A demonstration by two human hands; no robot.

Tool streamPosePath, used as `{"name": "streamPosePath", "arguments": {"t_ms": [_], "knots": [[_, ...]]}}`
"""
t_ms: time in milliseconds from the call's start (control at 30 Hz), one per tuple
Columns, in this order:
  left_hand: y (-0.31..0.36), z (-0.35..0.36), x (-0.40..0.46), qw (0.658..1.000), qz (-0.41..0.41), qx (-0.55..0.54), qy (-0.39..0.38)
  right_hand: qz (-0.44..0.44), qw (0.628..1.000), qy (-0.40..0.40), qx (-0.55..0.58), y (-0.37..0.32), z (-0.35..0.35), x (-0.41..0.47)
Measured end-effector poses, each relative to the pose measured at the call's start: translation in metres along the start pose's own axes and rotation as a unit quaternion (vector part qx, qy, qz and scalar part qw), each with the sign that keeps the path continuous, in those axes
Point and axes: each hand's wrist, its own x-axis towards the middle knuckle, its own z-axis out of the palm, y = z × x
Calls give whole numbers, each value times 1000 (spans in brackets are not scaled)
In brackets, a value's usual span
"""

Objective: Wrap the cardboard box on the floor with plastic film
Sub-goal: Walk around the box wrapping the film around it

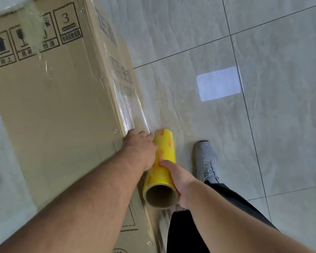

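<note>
Stood on the tiled floor (199, 33): a large cardboard box (53, 106), plastic film (125, 106) stretched glossy along its right edge. Held just beside that edge: a yellow film roll (163, 161). Left hand (140, 148) curled over the roll's far part; right hand (179, 179) clasped round its near end. Near the roll, a grey shoe (206, 159).
</note>
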Motion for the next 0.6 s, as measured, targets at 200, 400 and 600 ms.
{"name": "streamPosePath", "arguments": {"t_ms": [200,400,600], "knots": [[12,-5,1,998,-17,47,-43,-15,986,68,-153,1,-6,17],[10,2,0,986,-13,142,-89,30,951,50,-303,-11,21,30],[13,23,2,994,88,65,-11,31,978,46,-201,-4,11,26]]}}
